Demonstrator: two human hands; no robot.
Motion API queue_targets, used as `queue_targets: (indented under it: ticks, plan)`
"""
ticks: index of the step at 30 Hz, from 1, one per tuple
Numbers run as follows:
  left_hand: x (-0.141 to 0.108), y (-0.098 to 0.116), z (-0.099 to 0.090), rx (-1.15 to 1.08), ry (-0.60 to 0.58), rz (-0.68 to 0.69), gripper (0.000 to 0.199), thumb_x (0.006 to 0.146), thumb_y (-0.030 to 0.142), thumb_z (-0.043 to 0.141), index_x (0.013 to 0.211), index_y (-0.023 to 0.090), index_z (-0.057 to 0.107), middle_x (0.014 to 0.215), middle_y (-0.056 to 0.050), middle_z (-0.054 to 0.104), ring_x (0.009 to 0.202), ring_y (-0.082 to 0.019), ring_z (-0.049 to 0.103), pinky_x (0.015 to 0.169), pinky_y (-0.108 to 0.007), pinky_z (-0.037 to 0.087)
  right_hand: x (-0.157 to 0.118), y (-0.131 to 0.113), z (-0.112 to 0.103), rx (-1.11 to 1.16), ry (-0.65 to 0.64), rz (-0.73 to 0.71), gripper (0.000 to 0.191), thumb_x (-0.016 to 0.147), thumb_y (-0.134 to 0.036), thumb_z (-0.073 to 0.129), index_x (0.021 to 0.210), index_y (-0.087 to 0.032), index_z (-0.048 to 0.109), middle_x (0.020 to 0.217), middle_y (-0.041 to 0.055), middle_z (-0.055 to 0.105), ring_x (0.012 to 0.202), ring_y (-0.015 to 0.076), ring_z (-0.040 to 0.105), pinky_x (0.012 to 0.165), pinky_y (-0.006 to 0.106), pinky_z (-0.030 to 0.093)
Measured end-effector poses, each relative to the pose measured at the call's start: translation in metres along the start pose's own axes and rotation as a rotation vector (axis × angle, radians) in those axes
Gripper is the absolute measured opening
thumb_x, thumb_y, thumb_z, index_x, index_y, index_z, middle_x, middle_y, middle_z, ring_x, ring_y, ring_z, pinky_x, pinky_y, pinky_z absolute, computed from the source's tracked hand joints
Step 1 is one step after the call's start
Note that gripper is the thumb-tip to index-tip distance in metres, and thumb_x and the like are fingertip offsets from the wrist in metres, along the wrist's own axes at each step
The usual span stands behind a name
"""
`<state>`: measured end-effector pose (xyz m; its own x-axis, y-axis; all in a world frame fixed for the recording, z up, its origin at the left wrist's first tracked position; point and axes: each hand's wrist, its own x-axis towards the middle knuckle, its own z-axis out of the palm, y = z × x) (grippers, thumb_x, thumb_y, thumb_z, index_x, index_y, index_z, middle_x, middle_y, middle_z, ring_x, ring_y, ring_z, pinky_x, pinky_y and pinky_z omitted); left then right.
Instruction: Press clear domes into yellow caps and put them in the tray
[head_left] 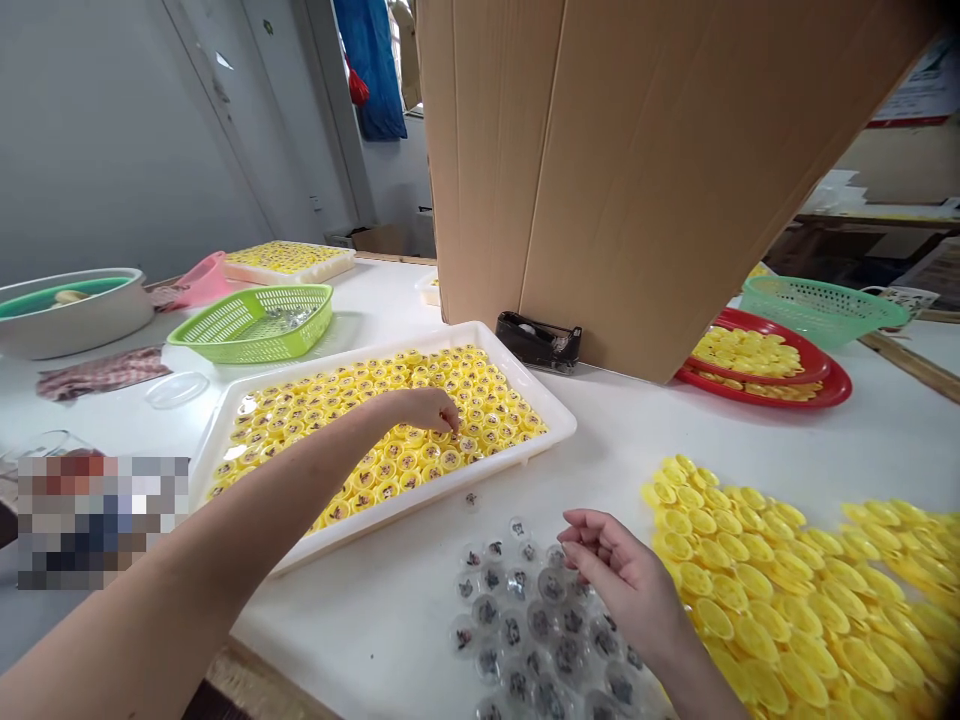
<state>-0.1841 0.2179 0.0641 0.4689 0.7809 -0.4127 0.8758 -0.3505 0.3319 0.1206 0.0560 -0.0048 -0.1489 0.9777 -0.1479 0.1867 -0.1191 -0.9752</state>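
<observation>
Yellow plastic caps [390, 455] lie in many close rows inside a white tray [517, 362]. We judge each cap to be very light and stiff, but a little slippery, so the best place to take hold is its rim, with two fingertips. Our left hand [424, 410] is over the tray, with the fingers coming down on the caps near the front side; we cannot tell if they are pinching one cap or only touching it. Our right hand [622, 570] is relaxed, with half-curled fingers and nothing held, just above many clear capsules [517, 620] on the table [375, 640]. These capsules look thin and can roll easily, so we must handle them gently. Each one has a small dark figure inside. One capsule [471, 498] sits alone just beside the tray. Further right of the grip is a loose heap of yellow lids [780, 620]. Beyond the tray, a lime basket [255, 325] holds something clear, and red plates [832, 385] carry more yellow lids. A tape dispenser [536, 340] stands against a cardboard box [637, 170].
</observation>
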Motion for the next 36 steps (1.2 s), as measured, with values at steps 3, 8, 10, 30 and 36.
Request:
queue_targets:
  ticks: [3,8,10,30,36]
  plan:
    - [-0.004,0.003,0.001,0.023,0.035,-0.012,0.027,0.074,0.023,0.054,0.096,0.023,0.069,0.101,0.001,0.068,0.085,-0.013,0.06,0.068,-0.018,0.043,0.001,0.002,-0.002,0.001,0.004,-0.008,0.036,0.078,-0.04,0.06,0.106,-0.019,0.056,0.092,0.0061,0.064,0.078,0.0169,0.061,0.069,0.029,0.05]
    - [-0.006,0.009,-0.001,0.078,-0.003,-0.004,0.03,0.072,0.021,0.055,0.098,0.025,0.069,0.104,0.001,0.067,0.086,-0.013,0.06,0.069,-0.018,0.043,0.004,0.003,-0.004,0.005,0.006,-0.013,0.037,0.077,-0.041,0.061,0.106,-0.018,0.056,0.092,0.0062,0.064,0.081,0.0174,0.061,0.073,0.03,0.05]
    - [-0.008,0.01,-0.003,0.113,-0.022,0.002,0.035,0.069,0.023,0.059,0.103,0.025,0.067,0.107,-0.001,0.065,0.086,-0.014,0.059,0.07,-0.019,0.044,0.004,0.003,-0.004,0.003,-0.004,-0.002,0.037,0.077,-0.04,0.061,0.106,-0.018,0.057,0.093,0.0062,0.064,0.081,0.0174,0.061,0.073,0.031,0.05]
    - [-0.014,0.027,0.0,0.207,0.047,-0.025,0.023,0.063,0.031,0.061,0.083,0.021,0.067,0.082,-0.002,0.065,0.07,-0.016,0.056,0.061,-0.024,0.039,-0.003,-0.009,-0.001,-0.068,-0.023,-0.038,0.027,0.078,-0.038,0.059,0.098,-0.02,0.061,0.086,0.0034,0.066,0.077,0.016,0.06,0.067,0.028,0.05]
    - [-0.016,0.028,0.006,0.103,0.075,0.016,0.008,0.066,0.024,0.061,0.06,0.018,0.064,0.06,0.001,0.06,0.058,-0.013,0.051,0.059,-0.022,0.037,0.003,-0.009,-0.016,-0.221,0.094,-0.118,0.025,0.08,-0.036,0.057,0.098,-0.019,0.06,0.083,0.003,0.064,0.073,0.0154,0.061,0.067,0.028,0.05]
